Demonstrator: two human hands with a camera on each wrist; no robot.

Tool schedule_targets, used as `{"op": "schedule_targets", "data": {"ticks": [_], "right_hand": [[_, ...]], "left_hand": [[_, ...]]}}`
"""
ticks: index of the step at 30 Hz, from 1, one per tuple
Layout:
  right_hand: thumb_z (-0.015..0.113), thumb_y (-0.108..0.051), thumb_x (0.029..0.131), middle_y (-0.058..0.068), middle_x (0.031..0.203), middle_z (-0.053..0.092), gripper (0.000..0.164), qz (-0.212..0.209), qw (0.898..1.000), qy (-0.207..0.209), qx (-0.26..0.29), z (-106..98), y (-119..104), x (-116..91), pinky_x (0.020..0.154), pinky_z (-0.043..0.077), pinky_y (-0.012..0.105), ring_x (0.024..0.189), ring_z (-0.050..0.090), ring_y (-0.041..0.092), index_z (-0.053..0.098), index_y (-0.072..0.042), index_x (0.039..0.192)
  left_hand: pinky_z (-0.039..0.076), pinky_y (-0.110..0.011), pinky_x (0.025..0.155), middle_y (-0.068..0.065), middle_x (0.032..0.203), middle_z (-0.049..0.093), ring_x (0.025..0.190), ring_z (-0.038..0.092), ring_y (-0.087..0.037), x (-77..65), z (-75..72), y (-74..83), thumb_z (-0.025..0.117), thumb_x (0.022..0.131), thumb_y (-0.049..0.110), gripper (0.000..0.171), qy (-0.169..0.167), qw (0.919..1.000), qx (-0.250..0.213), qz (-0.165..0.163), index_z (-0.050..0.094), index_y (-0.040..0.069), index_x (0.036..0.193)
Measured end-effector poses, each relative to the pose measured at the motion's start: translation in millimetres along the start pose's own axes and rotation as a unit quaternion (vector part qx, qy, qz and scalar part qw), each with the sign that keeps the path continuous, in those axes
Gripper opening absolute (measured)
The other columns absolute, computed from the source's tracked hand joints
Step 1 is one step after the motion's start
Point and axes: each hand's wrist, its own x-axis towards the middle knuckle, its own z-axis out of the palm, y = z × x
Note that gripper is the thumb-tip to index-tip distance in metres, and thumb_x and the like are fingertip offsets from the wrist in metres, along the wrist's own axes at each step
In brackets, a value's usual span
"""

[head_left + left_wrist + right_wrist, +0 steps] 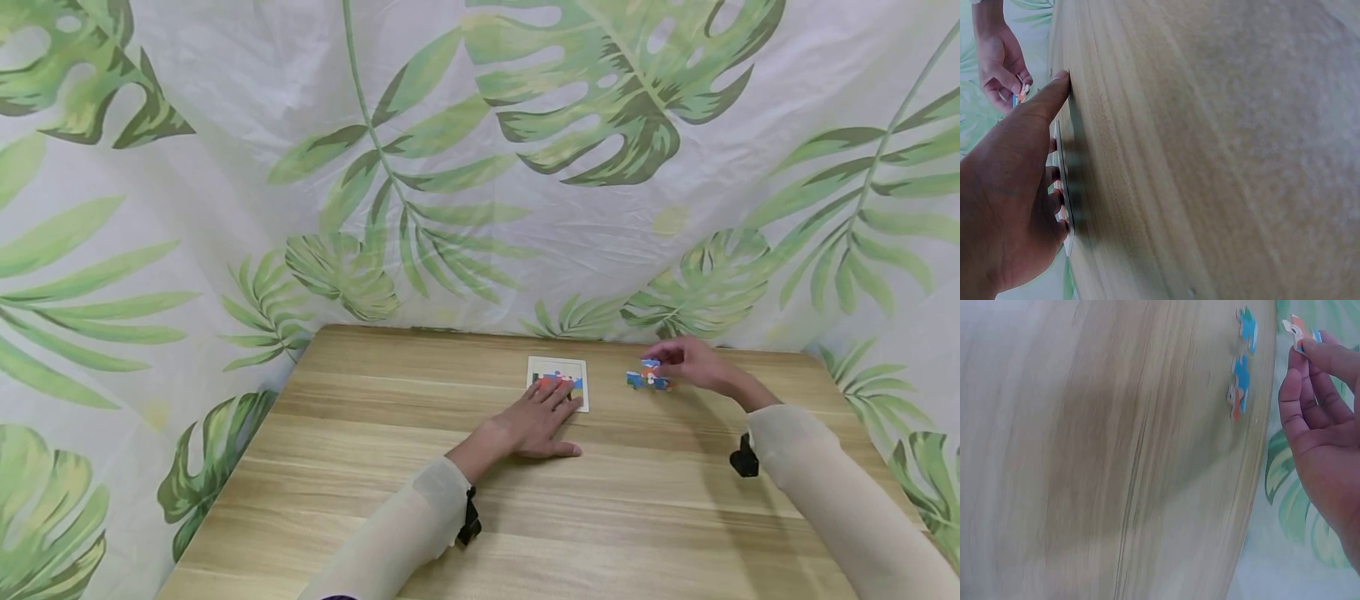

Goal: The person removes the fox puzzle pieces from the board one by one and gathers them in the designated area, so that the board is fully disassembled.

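My left hand (534, 425) lies with its fingers spread and straight over a small white-framed puzzle tray (534, 365), which holds a partly covered picture in red, blue and green. From the side, in the left wrist view, these fingertips rest at the edge of the thin tray (1066, 187). Off to the right, my right hand (697, 365) pinches a blue, orange and white puzzle piece (1298, 334) between thumb and fingers, above the table. Below it lie two loose puzzle pieces, one blue and green (1248, 330), the other blue and orange (1240, 384).
The wooden table (360, 417) ends at the back against a hanging cloth (450, 183) with a green leaf print. Dark camera mounts (469, 518) sit on both wrists, over light sleeves (397, 533).
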Motion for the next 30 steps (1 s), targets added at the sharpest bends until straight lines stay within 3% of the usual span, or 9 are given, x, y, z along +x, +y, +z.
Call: {"op": "schedule_targets", "data": {"ticks": [8, 22, 30], "right_hand": [[0.07, 0.004, 0.098, 0.026, 0.114, 0.072, 0.033, -0.006, 1.0, 0.003, 0.016, -9, 10, -16, 0.073, 0.058, 0.03, 0.088, 0.064, 0.014, 0.067, 0.014, 0.13], [0.074, 0.007, 0.093, 0.019, 0.105, 0.073, 0.032, 0.002, 1.0, 0.007, -0.022, -22, 35, -32, 0.062, 0.043, 0.023, 0.076, 0.048, 0.009, 0.071, 0.013, 0.124], [0.077, 0.004, 0.093, 0.02, 0.107, 0.072, 0.029, 0.005, 0.999, 0.009, -0.041, -24, 43, -38, 0.065, 0.047, 0.023, 0.08, 0.052, 0.007, 0.073, 0.011, 0.121]], "left_hand": [[0.013, -0.05, 0.132, -0.009, 0.179, 0.008, 0.165, 0.007, -0.028, -0.3, 2.2, -0.7, 0.039, 0.104, 0.075, 0.088, 0.005, 1.0, -0.002, 0.003, 0.021, 0.021, 0.171], [0.012, -0.05, 0.132, -0.009, 0.179, 0.007, 0.165, 0.005, -0.027, 0.5, 4.6, -1.4, 0.039, 0.104, 0.074, 0.088, 0.004, 1.0, -0.001, 0.0, 0.02, 0.021, 0.172], [0.01, -0.05, 0.133, -0.008, 0.179, 0.006, 0.165, 0.003, -0.026, 0.5, 5.1, -2.7, 0.038, 0.104, 0.074, 0.088, 0.006, 1.0, -0.003, 0.004, 0.019, 0.021, 0.172]]}}
